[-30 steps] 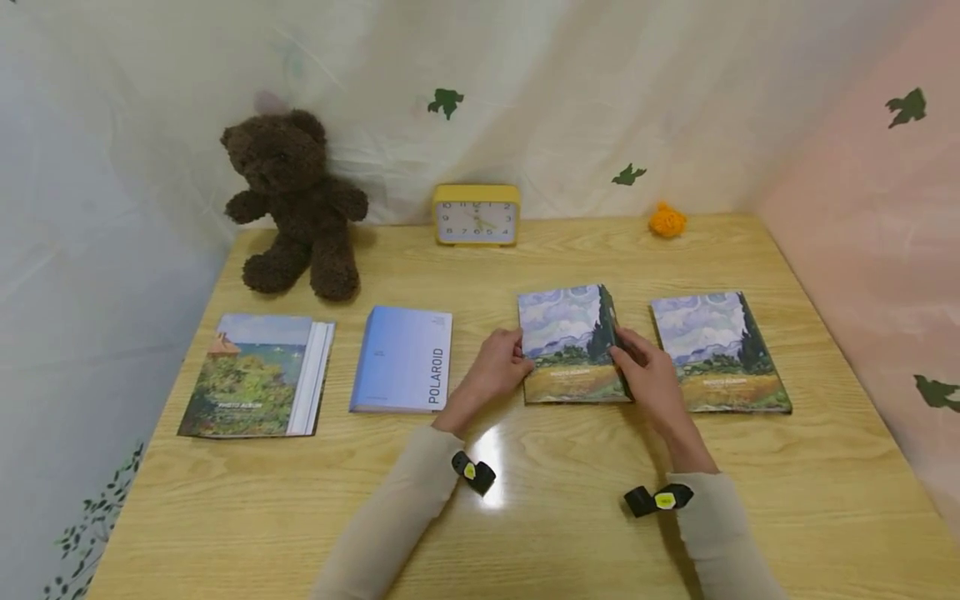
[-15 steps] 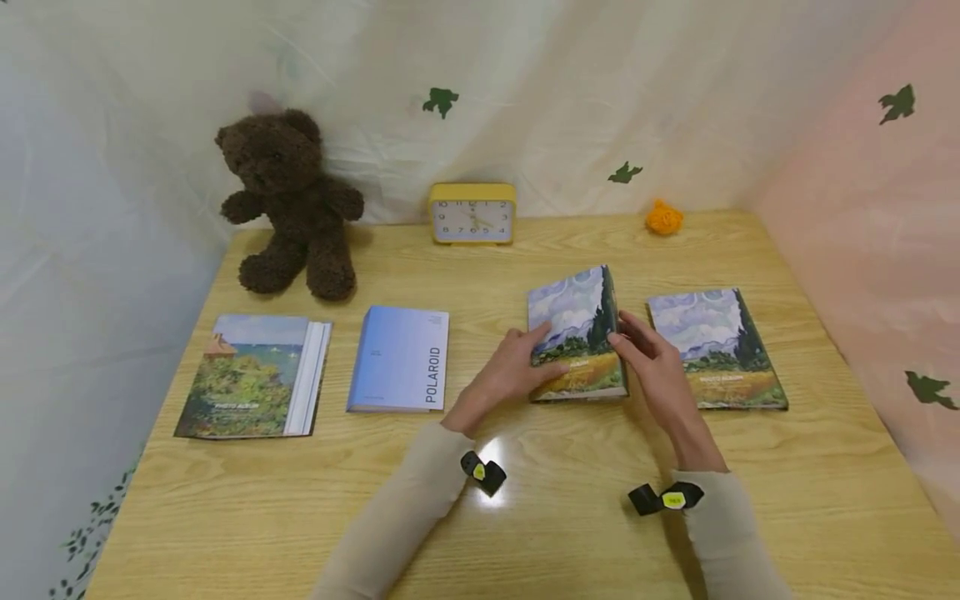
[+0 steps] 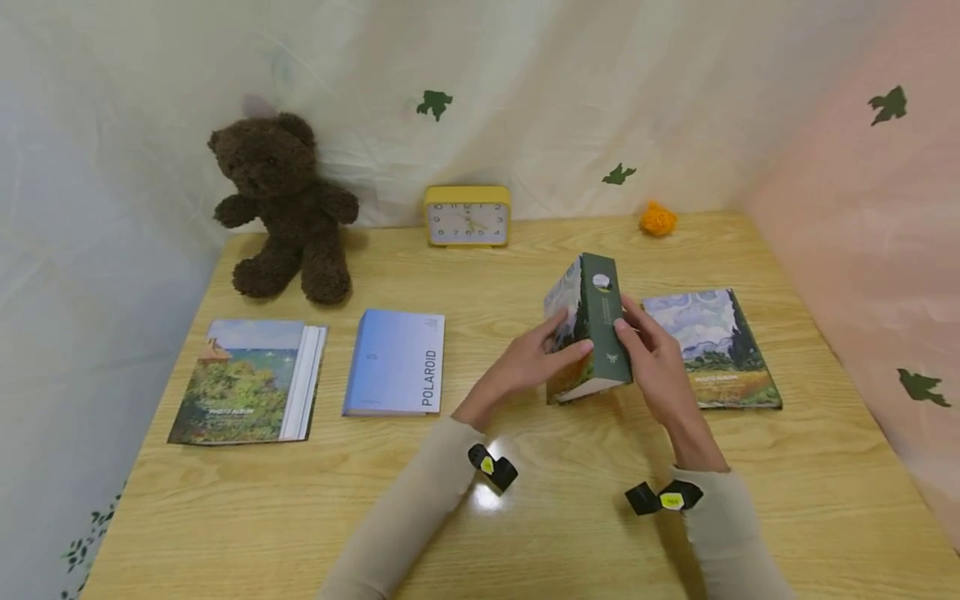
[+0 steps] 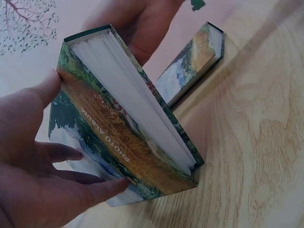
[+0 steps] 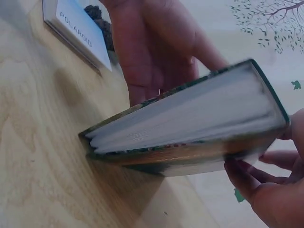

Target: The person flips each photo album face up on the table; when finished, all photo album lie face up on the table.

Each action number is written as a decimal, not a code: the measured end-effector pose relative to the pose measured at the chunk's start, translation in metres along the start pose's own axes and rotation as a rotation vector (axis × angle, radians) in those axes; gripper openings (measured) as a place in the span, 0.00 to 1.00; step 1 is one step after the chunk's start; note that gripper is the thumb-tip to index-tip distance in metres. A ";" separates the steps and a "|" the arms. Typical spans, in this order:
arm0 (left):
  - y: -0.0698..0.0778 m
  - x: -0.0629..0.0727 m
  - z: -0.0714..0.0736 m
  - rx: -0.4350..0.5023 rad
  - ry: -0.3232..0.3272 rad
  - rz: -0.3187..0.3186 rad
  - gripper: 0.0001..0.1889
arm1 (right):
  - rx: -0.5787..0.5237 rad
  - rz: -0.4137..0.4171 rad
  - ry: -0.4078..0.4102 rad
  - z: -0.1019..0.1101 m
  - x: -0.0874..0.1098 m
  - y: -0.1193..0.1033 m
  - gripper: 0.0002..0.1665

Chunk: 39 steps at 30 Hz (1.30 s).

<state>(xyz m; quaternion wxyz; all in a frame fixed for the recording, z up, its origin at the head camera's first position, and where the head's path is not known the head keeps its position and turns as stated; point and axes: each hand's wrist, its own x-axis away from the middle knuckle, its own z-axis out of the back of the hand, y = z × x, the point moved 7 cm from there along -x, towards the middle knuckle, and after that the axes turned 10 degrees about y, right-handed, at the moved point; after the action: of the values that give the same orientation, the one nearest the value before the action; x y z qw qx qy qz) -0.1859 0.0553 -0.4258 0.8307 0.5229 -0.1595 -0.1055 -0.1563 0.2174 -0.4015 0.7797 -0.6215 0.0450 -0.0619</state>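
A: "Nearest first — what to see?"

B: "Beige sleeves [image 3: 420,500], between 6 and 7 o'clock and between 4 and 5, both with black straps [image 3: 492,468] at the wrist."

A: "And the fingers?"

B: "On the left hand [image 3: 525,360], spread apart against the front cover of a thick photo album [image 3: 606,321], thumb at the spine's edge. On the right hand [image 3: 660,354], clamped on that album — thumb on the spine, fingertips at the back cover."

A: "Held where?"

B: "Just off the head view's middle, between 3 and 4 o'clock, tilted, spine facing up. Cannot tell whether touching the wooden table [image 3: 570,517]."

A: "And around?"

B: "Farther out past 3, see a matching album [image 3: 738,367], partly behind the right hand; at 8, a blue POLAROID book [image 3: 396,364]; beyond, between 8 and 9, a seaside album [image 3: 247,375]."

A: "Farthest?"

B: "At 10, find a brown teddy bear [image 3: 281,212]; at 12, a yellow clock [image 3: 468,217]; at 2, a small orange object [image 3: 658,219]; behind, pale cloth [image 3: 517,75]."
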 end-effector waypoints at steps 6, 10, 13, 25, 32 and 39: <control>0.002 0.000 0.004 0.315 -0.049 0.018 0.37 | -0.096 0.060 -0.039 -0.005 -0.004 -0.010 0.29; 0.009 0.002 0.017 0.450 -0.036 -0.024 0.34 | -0.124 0.067 -0.076 -0.015 -0.008 -0.013 0.30; 0.015 0.006 0.031 0.454 0.002 -0.064 0.33 | -0.124 0.067 -0.107 -0.026 -0.009 -0.014 0.29; 0.015 0.014 0.072 0.042 0.189 -0.062 0.36 | 0.019 0.047 -0.230 -0.058 -0.006 0.012 0.30; 0.015 0.020 0.085 -0.230 0.190 -0.034 0.39 | 0.170 0.044 -0.257 -0.069 -0.007 0.025 0.33; 0.007 0.023 0.088 -0.308 0.139 0.031 0.38 | 0.283 0.051 -0.263 -0.074 -0.007 0.028 0.38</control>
<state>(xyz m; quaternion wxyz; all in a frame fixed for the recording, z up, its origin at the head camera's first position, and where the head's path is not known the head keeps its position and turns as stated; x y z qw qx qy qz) -0.1974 -0.0228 -0.3801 0.9115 0.3930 -0.0920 -0.0794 -0.1733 0.1532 -0.4449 0.8598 -0.5069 -0.0508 0.0341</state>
